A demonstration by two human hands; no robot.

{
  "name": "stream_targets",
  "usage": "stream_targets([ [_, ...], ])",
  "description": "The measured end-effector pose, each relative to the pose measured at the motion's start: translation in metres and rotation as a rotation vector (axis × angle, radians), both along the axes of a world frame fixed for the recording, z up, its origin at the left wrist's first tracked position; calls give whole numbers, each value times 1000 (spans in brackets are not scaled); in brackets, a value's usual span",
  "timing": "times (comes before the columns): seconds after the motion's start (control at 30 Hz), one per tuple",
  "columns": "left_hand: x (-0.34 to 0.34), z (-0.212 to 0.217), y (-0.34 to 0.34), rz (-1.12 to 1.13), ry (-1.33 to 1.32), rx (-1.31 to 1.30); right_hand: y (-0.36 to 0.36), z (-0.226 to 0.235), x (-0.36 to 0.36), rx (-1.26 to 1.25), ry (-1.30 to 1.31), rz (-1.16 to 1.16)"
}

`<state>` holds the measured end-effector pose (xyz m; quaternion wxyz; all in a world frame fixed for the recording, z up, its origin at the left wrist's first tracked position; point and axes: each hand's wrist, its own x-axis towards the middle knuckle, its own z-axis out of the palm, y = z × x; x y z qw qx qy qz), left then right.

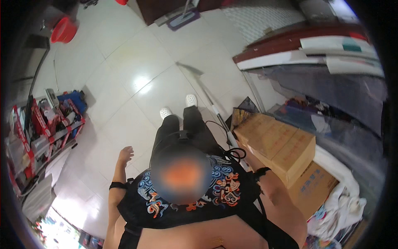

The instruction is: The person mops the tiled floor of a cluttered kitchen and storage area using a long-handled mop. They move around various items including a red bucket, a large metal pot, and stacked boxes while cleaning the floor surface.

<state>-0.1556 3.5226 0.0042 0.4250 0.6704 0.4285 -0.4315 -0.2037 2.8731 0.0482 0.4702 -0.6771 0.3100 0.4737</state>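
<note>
My left hand (125, 154) hangs out at my left side over the white tiled floor (124, 66), fingers loosely apart and holding nothing; a black band sits on that forearm. My right arm (273, 195) reaches forward beside the cardboard boxes (282, 149), a black band at the wrist. The right hand is hidden behind my black embroidered shirt (224, 186), close to the lower end of a long mop handle (215, 112). The flat mop head (190, 69) rests on the tiles ahead. My black trousers and white shoes (178, 106) stand below me.
A red-and-white rack (45, 124) full of goods stands at the left. A red basin (63, 30) sits at the far left. Stacked cardboard boxes, a glass counter (331, 99) and piled cloth (340, 207) crowd the right. A second mop (182, 18) lies at the far wall.
</note>
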Motion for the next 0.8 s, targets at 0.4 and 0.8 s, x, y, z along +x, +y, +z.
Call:
stream_targets([
  [0.4,58,36,-45,-111,-305,1,-84,-2,-10,-512,-647,294],
  [0.8,-95,51,-144,-576,-170,12,-184,-85,-265,-639,-131,-185],
])
